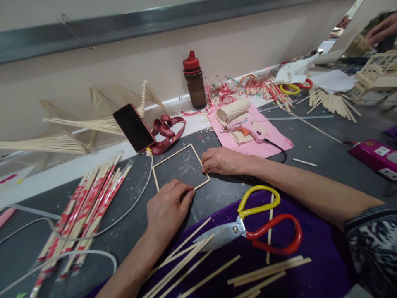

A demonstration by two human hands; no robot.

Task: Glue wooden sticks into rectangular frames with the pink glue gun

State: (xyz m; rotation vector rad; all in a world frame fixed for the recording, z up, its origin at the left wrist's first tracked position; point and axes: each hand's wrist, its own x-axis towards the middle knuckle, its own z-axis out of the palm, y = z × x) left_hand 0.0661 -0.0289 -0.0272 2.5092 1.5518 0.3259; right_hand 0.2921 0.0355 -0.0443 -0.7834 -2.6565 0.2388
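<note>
A four-sided frame of thin wooden chopsticks [172, 155] lies flat on the dark grey table. My left hand [169, 205] pinches its near side, thumb and fingers close together, and covers the near left corner. On the right side of the frame, the curled fingers of my right hand [225, 161] grip the stick; their tips are partly hidden. Large scissors [235, 229] with one yellow and one red handle rest partly open on purple cloth [322, 244] in front of me. Loose chopsticks [214, 275] lie around the blades.
A pink glue gun [245, 127] lies on pink paper [279, 142] beside a cardboard tube [233, 111]. Wrapped chopsticks [83, 211] and a white cable [130, 211] are at left. A phone [134, 128] leans near a bottle [194, 85]. Another person's hand [383, 31] shows top right.
</note>
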